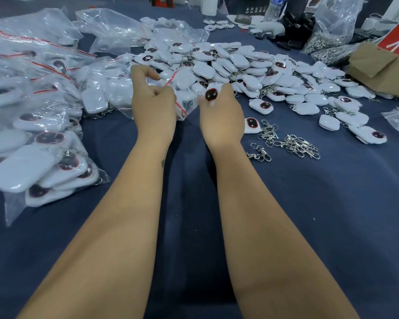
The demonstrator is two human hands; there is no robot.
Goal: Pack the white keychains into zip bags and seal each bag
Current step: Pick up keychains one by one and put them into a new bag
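1. Dark blue cloth [194, 203] covers the whole work surface; both forearms reach in from the near edge.
2. Left hand [153, 104]: fingers curled, pinching the mouth of a clear zip bag [182, 93] along its red seal strip, holding it open at centre.
3. Right hand [221, 111]: fingers curled round one white keychain [211, 95], dark oval window facing up, held just right of the bag mouth.
4. Zip bag in hand already has white keychains in it; count unclear.
5. Filled bags [32, 139] stacked on the left, each packed with white keychains, red seal strips visible.
6. Loose keychain pile [240, 65] spreads from centre to far right; rounded white cases, some showing the dark red-rimmed window, some face down, metal clasps attached.
7. Loose metal clasps [295, 146] lie near right of the right hand.
8. Brown cardboard box [382, 67] far right; clear bag of metal parts [327, 40] beside it.
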